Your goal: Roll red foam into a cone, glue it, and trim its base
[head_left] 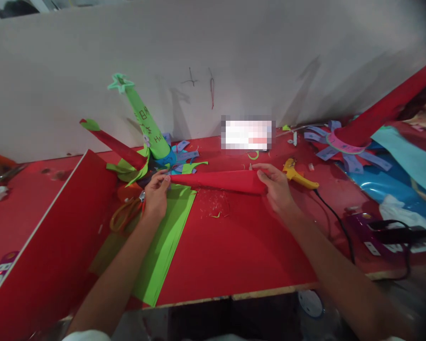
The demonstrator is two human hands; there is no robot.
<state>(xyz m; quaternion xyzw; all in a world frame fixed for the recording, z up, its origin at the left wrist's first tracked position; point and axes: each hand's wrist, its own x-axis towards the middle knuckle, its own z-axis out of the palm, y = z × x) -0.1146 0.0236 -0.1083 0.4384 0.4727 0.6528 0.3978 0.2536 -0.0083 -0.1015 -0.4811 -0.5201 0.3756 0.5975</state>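
Observation:
A long red paper cone [222, 181] lies level between my two hands, just above the red table [234, 246]. My left hand [157, 193] pinches its narrow tip. At the wide end my right hand [274, 187] grips the rim, thumb toward me and fingers behind. Green sheets [165, 241] lie stacked beneath and beside my left wrist. Orange-handled scissors [124, 215] rest left of that wrist, partly hidden. A yellow glue gun [300, 175] lies on the table right of my right hand, its black cord running toward the front edge.
A green cone with a star top [147, 118] and a thin red cone [119, 147] stand at the back left. A red divider board [57, 237] rises on the left. At right are a large red cone [379, 111] and a purple power strip [365, 232].

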